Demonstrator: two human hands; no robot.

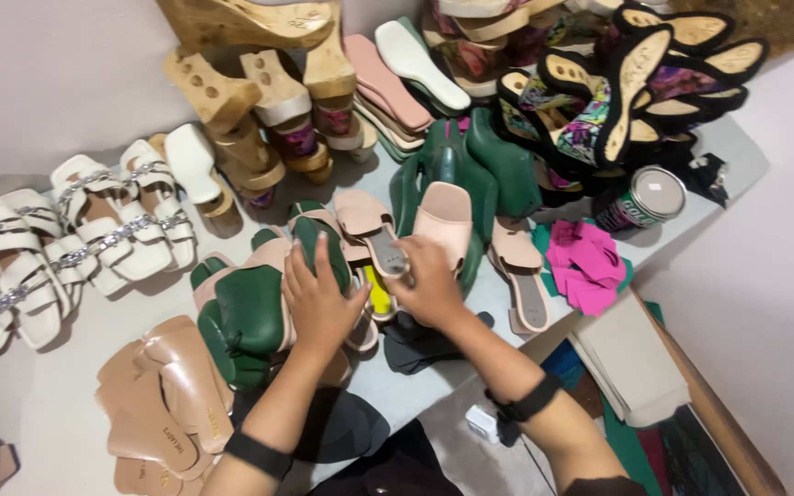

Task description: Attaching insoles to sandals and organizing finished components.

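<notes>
Forearms: both enter from the lower edge, each with a black band at the wrist.
Left hand (319, 298): laid flat, fingers spread, on a dark green shoe last (250, 312) that fills a pink sandal upper; the fingertips reach a second green last just behind it.
Right hand (429, 280): fingers curled around the heel end of a pink slide sandal (374, 230), sole side up with a grey patch showing; the grip itself is partly hidden, so it appears closed on it.
Yellow item: a small piece shows between the two hands; its kind cannot be told.
Worktable (66, 367): grey, crowded.
Left of hands: white strappy sandals with chain trim (94, 230); tan sandal uppers (163, 395) stacked near the front edge.
Behind hands: green lasts standing upright (470, 170), one wearing a pink upper; wooden wedge heels (259, 92); pink insoles.
Right: metal tin (645, 197), magenta scraps (585, 262), black floral-lined soles (618, 83).
</notes>
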